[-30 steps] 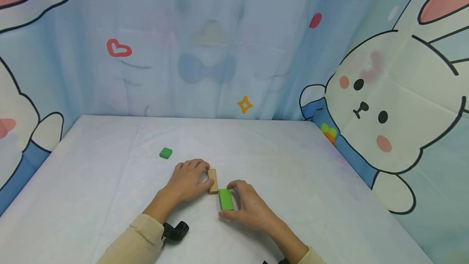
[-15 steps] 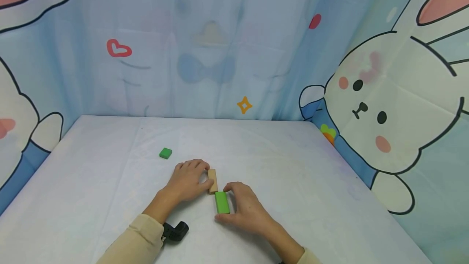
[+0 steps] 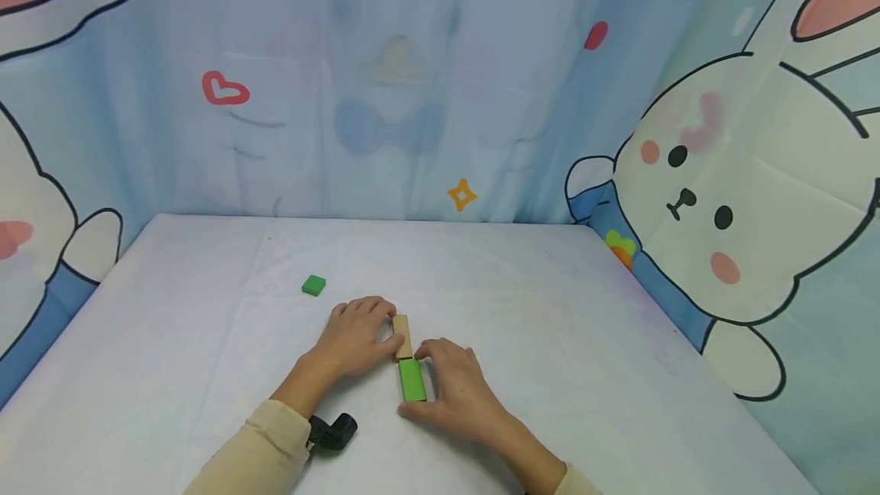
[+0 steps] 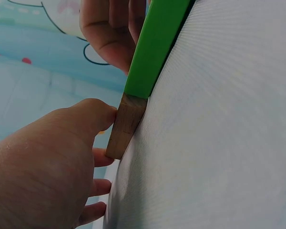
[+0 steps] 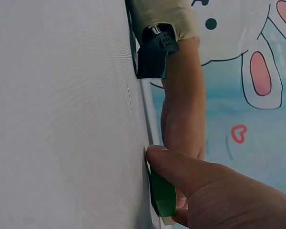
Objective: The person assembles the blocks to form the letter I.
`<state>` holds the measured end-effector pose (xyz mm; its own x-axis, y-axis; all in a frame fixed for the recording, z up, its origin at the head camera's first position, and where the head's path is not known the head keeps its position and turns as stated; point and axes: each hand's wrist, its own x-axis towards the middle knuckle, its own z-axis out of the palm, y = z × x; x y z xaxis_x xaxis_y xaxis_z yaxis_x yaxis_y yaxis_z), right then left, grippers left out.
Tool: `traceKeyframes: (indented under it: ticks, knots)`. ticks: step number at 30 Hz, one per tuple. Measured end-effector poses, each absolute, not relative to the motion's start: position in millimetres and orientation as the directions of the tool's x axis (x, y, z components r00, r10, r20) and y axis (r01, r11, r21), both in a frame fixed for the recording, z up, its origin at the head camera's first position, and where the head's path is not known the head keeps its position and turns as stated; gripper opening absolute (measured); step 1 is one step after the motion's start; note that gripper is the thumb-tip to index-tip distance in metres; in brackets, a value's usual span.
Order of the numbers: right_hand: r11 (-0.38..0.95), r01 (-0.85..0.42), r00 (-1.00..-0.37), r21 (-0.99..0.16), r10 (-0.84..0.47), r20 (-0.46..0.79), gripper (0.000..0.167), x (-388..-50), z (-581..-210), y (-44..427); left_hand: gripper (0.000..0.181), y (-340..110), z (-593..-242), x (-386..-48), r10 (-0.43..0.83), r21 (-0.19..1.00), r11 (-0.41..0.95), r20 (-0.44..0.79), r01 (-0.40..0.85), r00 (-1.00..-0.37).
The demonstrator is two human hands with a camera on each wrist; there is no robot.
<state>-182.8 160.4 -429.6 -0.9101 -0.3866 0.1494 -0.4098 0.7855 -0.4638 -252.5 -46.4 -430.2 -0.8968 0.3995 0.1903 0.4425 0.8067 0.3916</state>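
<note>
The wooden block (image 3: 402, 337) lies on the table, pinched between thumb and fingers of the left hand (image 3: 353, 338). Directly in front of it is the bright green block (image 3: 412, 380), its far end against the wooden block's near end. My right hand (image 3: 462, 394) grips that green block by its two ends, thumb at the near one. In the left wrist view, the green block (image 4: 158, 47) meets the wooden block (image 4: 127, 125) end to end. The right wrist view shows the thumb on the green block (image 5: 163, 194), with a sliver of wood beyond.
A small dark green block (image 3: 314, 285) lies farther back, to the left of the hands. A black wrist device (image 3: 333, 432) is on the left forearm. The white table (image 3: 584, 312) ends at a blue curtain (image 3: 289, 151) printed with rabbits.
The right hand has shifted the bright green block leftward and slightly nearer, from beside the wooden block's near corner to in line with its end. The left hand has stayed on the wooden block.
</note>
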Motion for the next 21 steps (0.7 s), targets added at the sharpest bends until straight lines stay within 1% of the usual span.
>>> traceKeyframes:
  ticks: [10, 17, 21]
  knots:
    - [0.790, -0.389, -0.920, -0.475, -0.361, 0.153, 0.068, -183.4, -431.6, 158.8, 0.038, -45.8, -432.3, -256.6, 0.411, 0.380, 0.807, 0.187, 0.452, -0.892]
    - [0.787, -0.402, -0.914, -0.468, -0.377, 0.151, 0.072, -184.1, -432.4, 159.8, 0.037, -47.7, -430.6, -254.8, 0.400, 0.381, 0.812, 0.189, 0.443, -0.897]
    - [0.792, -0.403, -0.913, -0.458, -0.382, 0.141, 0.070, -183.7, -429.5, 163.0, 0.036, -47.1, -430.2, -254.7, 0.406, 0.388, 0.803, 0.201, 0.453, -0.892]
